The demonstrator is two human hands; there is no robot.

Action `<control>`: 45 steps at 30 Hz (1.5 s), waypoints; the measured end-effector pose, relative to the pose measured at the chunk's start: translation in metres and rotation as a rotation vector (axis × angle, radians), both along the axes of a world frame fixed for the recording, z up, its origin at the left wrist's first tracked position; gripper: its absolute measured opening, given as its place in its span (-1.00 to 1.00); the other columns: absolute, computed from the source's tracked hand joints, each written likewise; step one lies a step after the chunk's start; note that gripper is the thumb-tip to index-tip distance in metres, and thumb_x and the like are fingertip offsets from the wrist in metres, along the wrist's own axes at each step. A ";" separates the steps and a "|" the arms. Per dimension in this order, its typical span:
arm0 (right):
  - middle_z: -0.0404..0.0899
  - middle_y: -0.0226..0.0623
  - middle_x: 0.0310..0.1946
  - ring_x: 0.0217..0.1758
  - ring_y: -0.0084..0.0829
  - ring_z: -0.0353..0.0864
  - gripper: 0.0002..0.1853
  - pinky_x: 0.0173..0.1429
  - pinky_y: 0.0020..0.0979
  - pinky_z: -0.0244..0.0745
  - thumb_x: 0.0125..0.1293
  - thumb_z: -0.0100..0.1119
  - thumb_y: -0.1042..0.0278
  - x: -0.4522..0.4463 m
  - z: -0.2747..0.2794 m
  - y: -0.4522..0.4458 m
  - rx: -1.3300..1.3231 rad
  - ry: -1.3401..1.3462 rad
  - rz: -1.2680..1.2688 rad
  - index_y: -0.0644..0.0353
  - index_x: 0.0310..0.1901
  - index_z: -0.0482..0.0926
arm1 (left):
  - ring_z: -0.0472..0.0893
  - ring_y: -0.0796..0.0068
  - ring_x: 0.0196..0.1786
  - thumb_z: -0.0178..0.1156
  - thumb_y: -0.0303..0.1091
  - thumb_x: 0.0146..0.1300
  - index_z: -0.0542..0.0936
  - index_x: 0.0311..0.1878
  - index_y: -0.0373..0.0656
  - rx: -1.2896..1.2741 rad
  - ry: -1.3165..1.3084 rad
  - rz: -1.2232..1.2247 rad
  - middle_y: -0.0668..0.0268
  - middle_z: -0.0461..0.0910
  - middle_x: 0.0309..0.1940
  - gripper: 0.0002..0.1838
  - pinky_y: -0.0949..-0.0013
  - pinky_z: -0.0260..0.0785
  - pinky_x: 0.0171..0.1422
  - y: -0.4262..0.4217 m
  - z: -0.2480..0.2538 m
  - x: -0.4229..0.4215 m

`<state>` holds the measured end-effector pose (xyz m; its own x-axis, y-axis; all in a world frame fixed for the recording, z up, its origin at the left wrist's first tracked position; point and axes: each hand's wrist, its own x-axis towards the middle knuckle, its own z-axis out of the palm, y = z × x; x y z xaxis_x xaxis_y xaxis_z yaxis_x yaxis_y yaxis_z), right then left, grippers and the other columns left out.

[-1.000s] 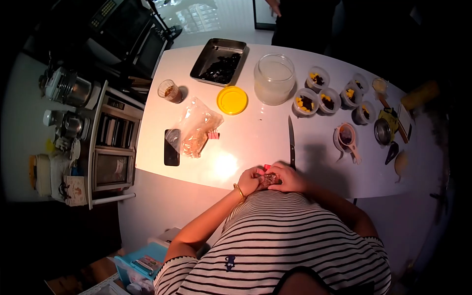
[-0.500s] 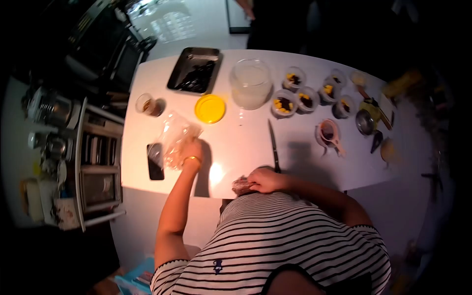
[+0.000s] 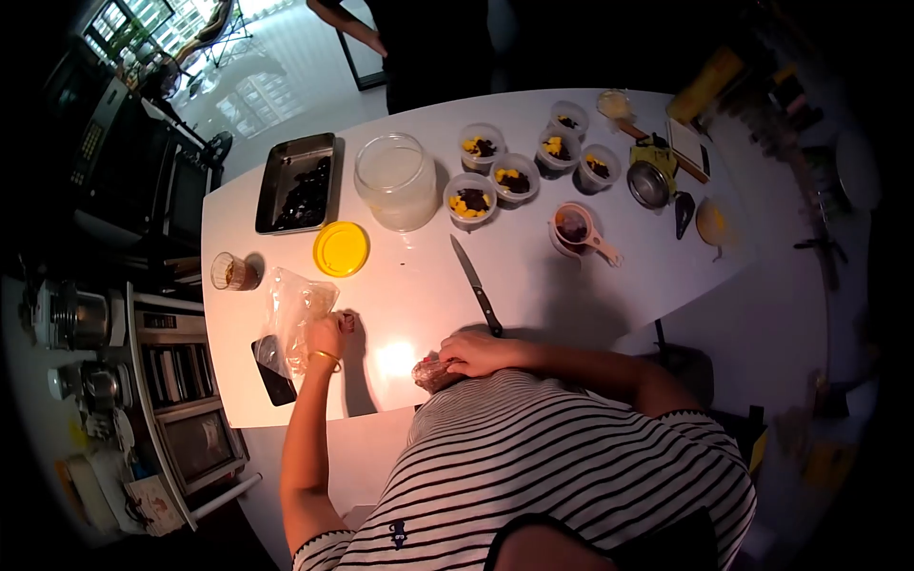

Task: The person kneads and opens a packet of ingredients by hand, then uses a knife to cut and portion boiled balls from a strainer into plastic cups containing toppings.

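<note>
My left hand (image 3: 327,337) is at the front left of the table, fingers closed, with a small reddish-brown piece (image 3: 348,322) at the fingertips. Right beside it lies a clear plastic bag (image 3: 293,303), partly over a black phone (image 3: 273,376). At the front edge, against the striped shirt, my right hand (image 3: 479,354) grips a crinkled brownish packet (image 3: 433,374); the fingers cover part of it. A knife (image 3: 475,282) with a dark handle rests just beyond my right hand, blade pointing away.
Across the back are a metal tray (image 3: 279,190) with dark jelly-like pieces, a large clear jar (image 3: 392,186), a yellow lid (image 3: 341,249) and several filled plastic cups (image 3: 469,202). A pink strainer (image 3: 574,226) is to the right, a small glass (image 3: 228,272) to the left. Another person (image 3: 428,48) stands behind.
The view has turned, shifting the table's contents left and showing more floor. My left hand now shows a reddish-brown piece at its fingertips beside the bag. My right hand stays on the packet.
</note>
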<state>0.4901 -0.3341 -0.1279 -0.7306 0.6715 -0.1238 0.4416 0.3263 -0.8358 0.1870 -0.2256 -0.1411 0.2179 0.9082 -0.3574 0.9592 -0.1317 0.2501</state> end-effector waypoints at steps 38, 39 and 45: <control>0.47 -0.26 -0.27 -0.27 -0.31 0.51 -0.82 -0.19 -0.37 0.42 0.03 0.29 0.40 -0.004 -0.022 0.000 0.085 0.293 -0.109 0.22 -0.30 0.61 | 0.48 0.67 -0.39 0.41 -0.51 0.00 0.56 -0.39 -0.29 -0.297 -1.309 0.405 0.40 0.57 -0.46 -0.82 0.56 0.39 -0.28 -0.066 0.022 0.078; 0.47 -0.25 -0.28 -0.27 -0.32 0.51 -0.82 -0.21 -0.39 0.42 0.04 0.29 0.39 -0.006 -0.017 0.003 -0.049 0.219 -0.099 0.22 -0.29 0.62 | 0.43 0.69 -0.44 0.45 -0.45 -0.05 0.55 -0.42 -0.28 -0.198 -1.152 0.282 0.43 0.53 -0.50 -0.77 0.56 0.33 -0.35 -0.061 0.022 0.075; 0.58 -0.17 -0.38 -0.32 -0.25 0.60 -0.71 -0.26 -0.33 0.46 -0.01 0.36 0.26 -0.014 -0.022 0.023 -0.206 0.085 -0.050 0.21 -0.25 0.65 | 0.22 0.76 -0.60 0.56 -0.29 -0.18 0.52 -0.52 -0.24 -0.236 -0.682 -0.023 0.54 0.32 -0.71 -0.64 0.59 0.08 -0.53 -0.048 0.037 0.075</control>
<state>0.4765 -0.3111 -0.1503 -0.7106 0.6741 -0.2015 0.3779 0.1241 -0.9175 0.2616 -0.2737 -0.1045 0.4804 0.8160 -0.3214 0.5770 -0.0182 0.8165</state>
